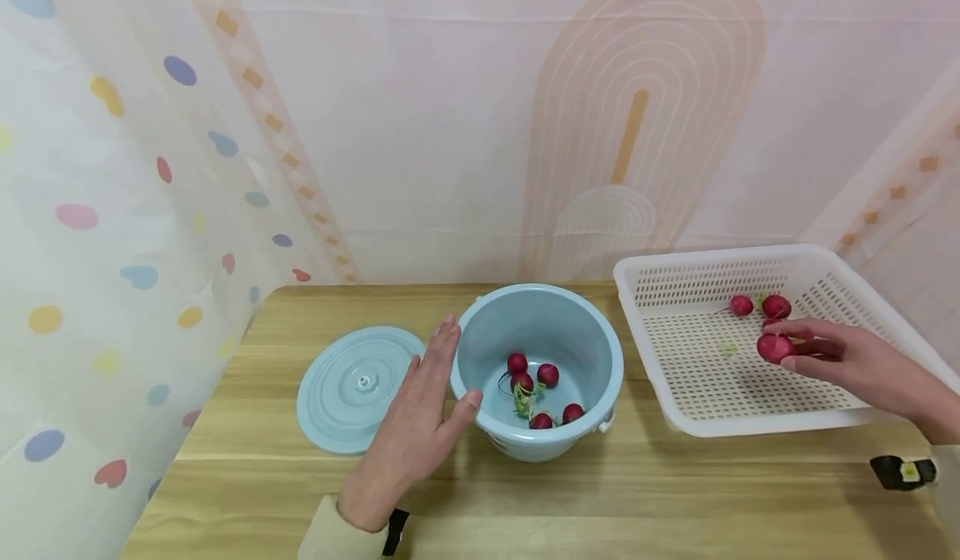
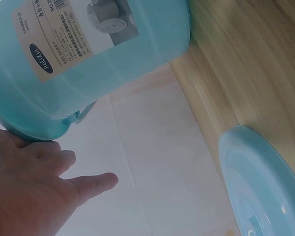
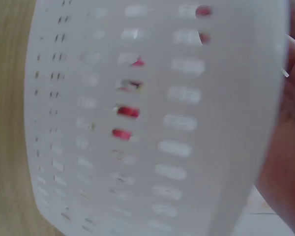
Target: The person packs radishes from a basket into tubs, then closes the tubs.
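My right hand (image 1: 847, 364) pinches a red radish (image 1: 775, 347) over the white slotted basket (image 1: 678, 421). Behind it, a few more radishes (image 1: 776, 306) lie on the basket floor. In the right wrist view the basket wall (image 3: 236, 123) covers most of the hand, with bits of red showing through the slots. My left hand (image 1: 420, 418) has its fingers straight, at the left rim of the light blue bucket (image 1: 480, 327). Several radishes (image 1: 548, 374), one with green stems, sit inside the bucket. The left wrist view shows the fingers at the rim above the bucket's printed label (image 2: 64, 39).
A round light blue lid (image 1: 337, 410) with a small central knob lies on the wooden table (image 1: 247, 477), left of the bucket. Behind the table hangs a patterned pale curtain (image 1: 420, 127). The bucket's handle joint (image 1: 606, 421) sticks out at its right front.
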Tool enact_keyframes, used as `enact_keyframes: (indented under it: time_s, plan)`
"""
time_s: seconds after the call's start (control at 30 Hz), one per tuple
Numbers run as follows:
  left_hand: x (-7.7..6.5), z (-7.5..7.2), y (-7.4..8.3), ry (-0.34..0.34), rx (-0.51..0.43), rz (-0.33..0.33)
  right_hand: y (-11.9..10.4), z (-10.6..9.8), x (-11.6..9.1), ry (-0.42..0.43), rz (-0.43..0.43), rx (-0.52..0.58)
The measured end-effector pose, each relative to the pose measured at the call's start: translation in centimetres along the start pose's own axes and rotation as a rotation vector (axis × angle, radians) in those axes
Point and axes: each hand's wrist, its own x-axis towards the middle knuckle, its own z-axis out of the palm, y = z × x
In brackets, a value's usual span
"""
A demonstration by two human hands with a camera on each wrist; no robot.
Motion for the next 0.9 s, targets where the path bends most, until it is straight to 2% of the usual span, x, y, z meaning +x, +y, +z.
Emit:
enact_keyframes:
  time_s: [0.37, 0.6, 0.9]
  plan:
    - [0.0, 0.0, 0.1, 0.001, -0.011, -0.001, -2.5, 1.0, -0.9, 0.124, -0.051, 0.102]
    - [0.0, 0.0, 0.1, -0.004, -0.008, -0.001, -4.4, 1.8, -0.9, 0.172, -0.176, 0.178]
    - [0.0, -0.2, 0.2, -0.008, -0.009, -0.005, -7.6, 2.7, -0.9, 0.229, -0.201, 0.172]
